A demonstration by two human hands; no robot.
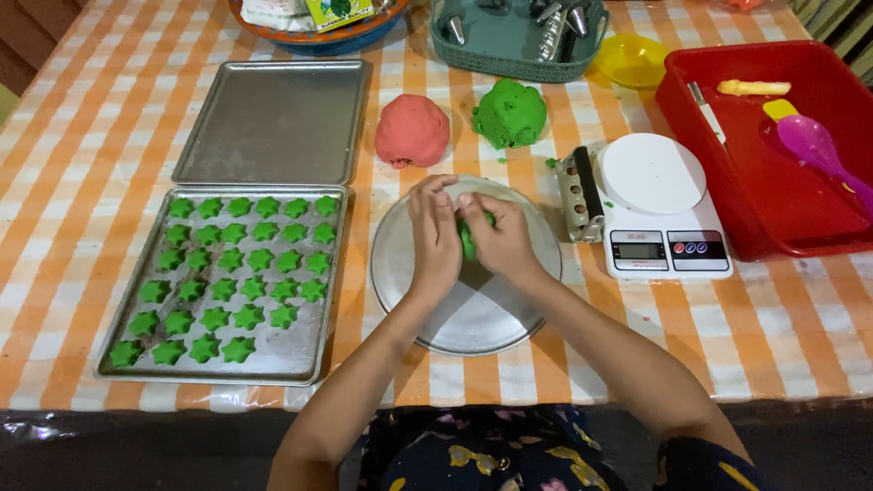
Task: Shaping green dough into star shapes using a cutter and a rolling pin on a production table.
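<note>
Left hand (pixel 433 238): fingers curled, pressing one side of a small green dough piece (pixel 467 240).
Right hand (pixel 498 238): closed around the same piece from the other side.
Dough piece: held between both hands, above the round metal plate (pixel 473 314).
Left tray (pixel 300 359): rows of green star-shaped dough pieces (pixel 232 273).
Behind: pink dough ball (pixel 412 130), green dough ball (pixel 509 113).

Both forearms are bare from the elbows down, with no sleeves, watch, bracelet or rings visible on the left hand (pixel 435 238) or the right hand (pixel 498 238). At the bottom edge shows a dark navy garment printed with yellow, pink and white flowers.
</note>
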